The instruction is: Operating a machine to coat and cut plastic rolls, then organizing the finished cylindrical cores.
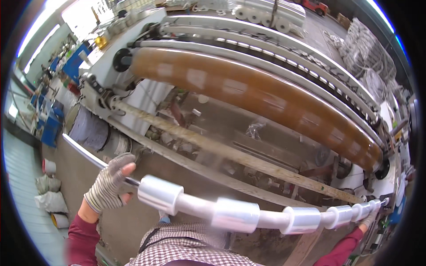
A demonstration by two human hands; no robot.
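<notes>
A long metal rod runs across in front of me, threaded through several small rolls of clear film spaced along a pale core tube. My left hand, in a striped glove with bare fingertips, is closed loosely around the rod just left of the first roll, fingers above and thumb below. At the far right, my right hand, also gloved, grips the rod's other end beside the last rolls; its fingers are partly hidden. The rod hangs in front of my checked apron.
Beyond the rod lies a winding machine with a wide brown film roll and a worn horizontal bar. Scraps litter the floor beneath. Blue machines and white sacks stand left; wrapped film rolls lie at the back.
</notes>
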